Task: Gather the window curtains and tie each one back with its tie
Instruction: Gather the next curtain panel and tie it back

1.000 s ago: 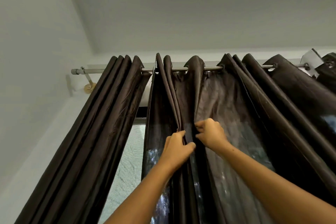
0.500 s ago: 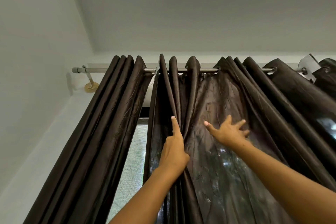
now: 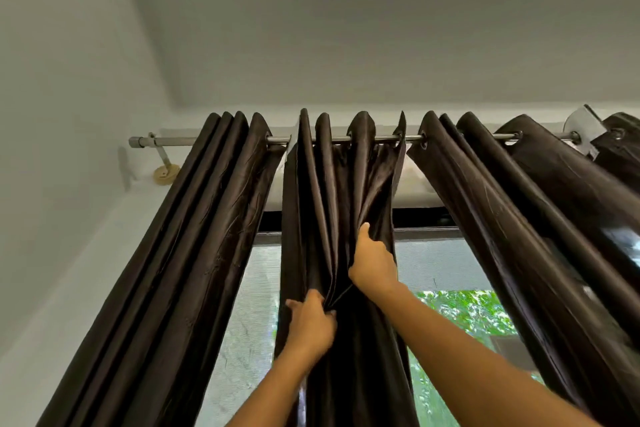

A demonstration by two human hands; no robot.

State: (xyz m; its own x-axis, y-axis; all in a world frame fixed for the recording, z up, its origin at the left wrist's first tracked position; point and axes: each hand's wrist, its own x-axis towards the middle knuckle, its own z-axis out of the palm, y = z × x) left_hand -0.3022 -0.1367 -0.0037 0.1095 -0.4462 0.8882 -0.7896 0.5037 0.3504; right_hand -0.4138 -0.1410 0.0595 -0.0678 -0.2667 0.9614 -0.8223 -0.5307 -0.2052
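Reaching up beneath the curtain rod, I bunch the middle curtain into pleats: my left hand pinches a fold low on the panel, fingers curled into the cloth, while my right hand grips the panel's right edge higher up, thumb pointing toward the rod. The middle curtain hangs by its eyelets near the rod's centre, with window glass showing on both sides of it. The risk, as I judge it, is the slick brown fabric: a loose pinch could let the gathered pleats slide apart, and a hard downward pull could strain the eyelets or the rod's bracket at the left end. Count: three full curtain panels — a left curtain already bunched, the middle one in my hands, a right curtain partly spread — plus a scrap of a further one at the right edge; one rod; two hands; no tie is in view
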